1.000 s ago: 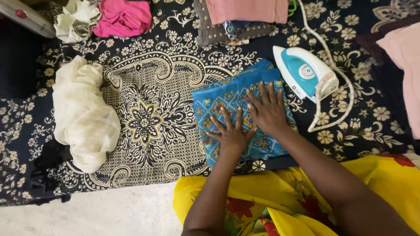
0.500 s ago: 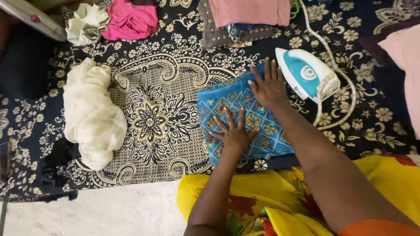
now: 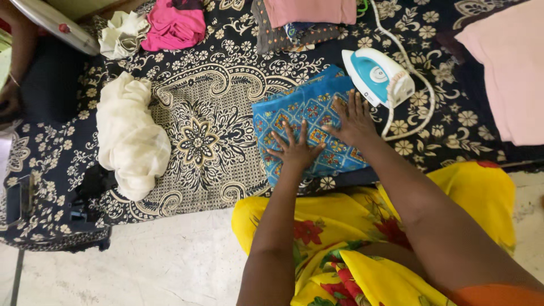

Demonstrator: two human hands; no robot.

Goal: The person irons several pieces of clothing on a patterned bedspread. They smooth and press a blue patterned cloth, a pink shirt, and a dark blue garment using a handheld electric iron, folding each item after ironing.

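Patterned bedspread (image 3: 215, 73), right hand (image 3: 354, 122) slid back

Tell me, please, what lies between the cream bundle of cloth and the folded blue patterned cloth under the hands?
In the head view, only the black-and-cream paisley spread lies between the cream bundle and blue cloth; nothing rests on that stretch.

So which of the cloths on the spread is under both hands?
The folded blue patterned cloth beside the iron; the cream bundle and pink heap lie untouched.
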